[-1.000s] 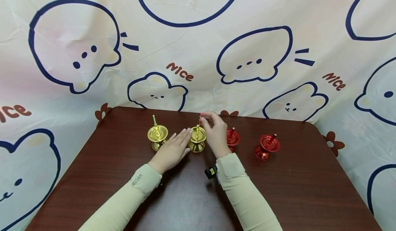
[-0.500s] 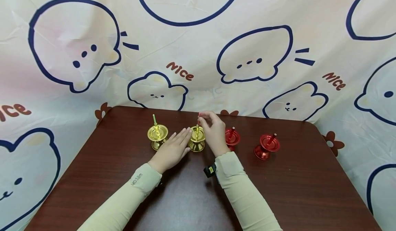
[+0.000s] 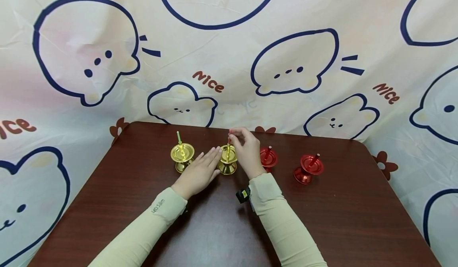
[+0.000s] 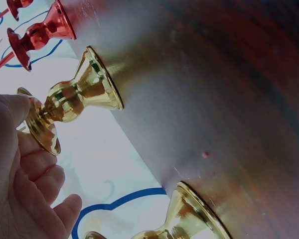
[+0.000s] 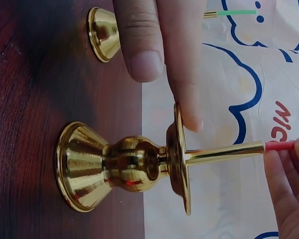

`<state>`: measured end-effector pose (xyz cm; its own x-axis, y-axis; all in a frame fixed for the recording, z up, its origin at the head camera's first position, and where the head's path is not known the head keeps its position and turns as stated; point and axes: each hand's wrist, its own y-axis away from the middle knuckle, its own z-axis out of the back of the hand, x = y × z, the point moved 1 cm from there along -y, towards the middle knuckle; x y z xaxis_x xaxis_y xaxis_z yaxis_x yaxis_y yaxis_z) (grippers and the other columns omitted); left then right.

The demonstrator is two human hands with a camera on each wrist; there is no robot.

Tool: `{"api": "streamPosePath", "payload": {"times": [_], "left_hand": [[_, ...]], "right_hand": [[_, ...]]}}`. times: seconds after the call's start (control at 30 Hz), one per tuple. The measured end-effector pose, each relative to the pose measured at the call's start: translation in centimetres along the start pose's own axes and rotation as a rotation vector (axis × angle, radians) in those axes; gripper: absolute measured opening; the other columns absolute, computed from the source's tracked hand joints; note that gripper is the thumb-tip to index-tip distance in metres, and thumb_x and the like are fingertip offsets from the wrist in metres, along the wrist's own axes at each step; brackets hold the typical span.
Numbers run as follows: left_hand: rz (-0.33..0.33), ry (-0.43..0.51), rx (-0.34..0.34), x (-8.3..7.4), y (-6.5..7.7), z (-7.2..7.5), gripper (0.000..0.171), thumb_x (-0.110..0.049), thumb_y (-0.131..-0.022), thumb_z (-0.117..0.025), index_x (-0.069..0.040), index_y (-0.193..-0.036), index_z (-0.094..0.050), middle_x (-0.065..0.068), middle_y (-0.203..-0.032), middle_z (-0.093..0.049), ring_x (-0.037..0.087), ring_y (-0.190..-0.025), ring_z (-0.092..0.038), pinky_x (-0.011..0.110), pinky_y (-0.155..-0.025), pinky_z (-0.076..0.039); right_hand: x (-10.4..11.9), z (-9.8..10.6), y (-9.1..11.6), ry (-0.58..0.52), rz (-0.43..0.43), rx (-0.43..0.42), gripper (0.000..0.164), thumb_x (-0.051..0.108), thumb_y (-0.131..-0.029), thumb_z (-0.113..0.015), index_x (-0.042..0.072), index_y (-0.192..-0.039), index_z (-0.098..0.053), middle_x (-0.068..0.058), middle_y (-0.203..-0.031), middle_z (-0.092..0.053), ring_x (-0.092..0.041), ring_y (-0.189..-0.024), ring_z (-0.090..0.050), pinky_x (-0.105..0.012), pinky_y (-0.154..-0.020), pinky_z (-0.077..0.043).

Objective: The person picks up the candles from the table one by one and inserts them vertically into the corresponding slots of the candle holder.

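A gold candle holder [image 3: 227, 167] stands upright on the table, with a shallow dish and a thin upright tube. My left hand [image 3: 198, 175] lies beside it with straight fingers. In the right wrist view, one fingertip touches the rim of the dish [image 5: 178, 164], while the thumb stays lower and apart from it. My right hand [image 3: 249, 155] pinches a thin red candle [image 5: 279, 145] between thumb and fingers. That candle's lower end meets the mouth of the gold tube [image 5: 229, 153]; how deep it sits inside is hidden.
Left of my left hand stands another gold holder [image 3: 182, 154] bearing a thin green candle [image 3: 179, 137]. On the right are two red holders, one partly behind my right hand [image 3: 269, 158] and one farther out [image 3: 309, 169]. A patterned cloth [image 3: 229, 56] hangs behind the table.
My right hand has moved slightly left, bringing the red candle from beside the gold tube to above it, in line with its mouth. My left hand has stayed still.
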<state>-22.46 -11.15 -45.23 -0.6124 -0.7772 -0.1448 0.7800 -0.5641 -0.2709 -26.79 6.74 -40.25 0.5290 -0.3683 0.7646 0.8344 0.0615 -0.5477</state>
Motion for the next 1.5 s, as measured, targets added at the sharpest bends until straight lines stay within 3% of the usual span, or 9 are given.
{"api": "streamPosePath", "payload": {"times": [0.23,0.47,0.87,1.2,1.5], "left_hand": [[0.003,0.006,0.007,-0.1,-0.1,0.1,0.059,-0.022,-0.104,-0.060,0.002,-0.154,-0.039,0.018,-0.160,-0.036,0.032,-0.148,-0.034,0.053,-0.117,-0.032],[0.008,0.012,0.010,-0.2,-0.1,0.3,0.059,-0.023,-0.104,-0.059,0.002,-0.153,-0.039,0.018,-0.160,-0.036,0.033,-0.148,-0.034,0.054,-0.117,-0.032],[0.016,-0.001,0.018,0.0,0.0,0.1,0.059,-0.024,-0.105,-0.059,0.001,-0.154,-0.039,0.017,-0.161,-0.036,0.031,-0.149,-0.033,0.052,-0.118,-0.032],[0.010,0.003,0.015,0.1,-0.3,-0.1,0.059,-0.025,-0.105,-0.059,0.002,-0.154,-0.039,0.018,-0.160,-0.036,0.032,-0.149,-0.033,0.054,-0.117,-0.032],[0.008,0.003,0.011,0.1,-0.2,-0.1,0.059,-0.024,-0.104,-0.059,0.002,-0.154,-0.038,0.018,-0.160,-0.036,0.032,-0.149,-0.033,0.054,-0.117,-0.033]], "right_hand": [[-0.3,0.1,0.0,-0.007,0.003,0.025,0.012,0.006,-0.099,-0.066,0.002,-0.110,-0.068,-0.009,-0.096,-0.073,-0.020,-0.084,-0.070,-0.030,-0.074,-0.059],[-0.3,0.1,-0.1,0.038,0.056,0.065,0.014,0.004,-0.100,-0.064,-0.002,-0.112,-0.066,-0.010,-0.100,-0.072,-0.021,-0.088,-0.069,-0.034,-0.076,-0.059],[-0.6,0.6,-0.5,0.056,0.107,0.115,0.016,0.005,-0.098,-0.066,0.002,-0.113,-0.071,-0.009,-0.104,-0.072,-0.019,-0.093,-0.070,-0.030,-0.079,-0.060],[-0.7,1.1,-0.6,-0.029,0.057,0.157,0.013,0.007,-0.098,-0.067,0.001,-0.109,-0.071,-0.008,-0.103,-0.074,-0.017,-0.092,-0.071,-0.030,-0.082,-0.059],[-0.6,1.3,-0.6,-0.026,0.041,0.157,0.014,0.009,-0.097,-0.069,0.004,-0.110,-0.071,-0.007,-0.103,-0.074,-0.017,-0.093,-0.071,-0.030,-0.082,-0.059]]}}
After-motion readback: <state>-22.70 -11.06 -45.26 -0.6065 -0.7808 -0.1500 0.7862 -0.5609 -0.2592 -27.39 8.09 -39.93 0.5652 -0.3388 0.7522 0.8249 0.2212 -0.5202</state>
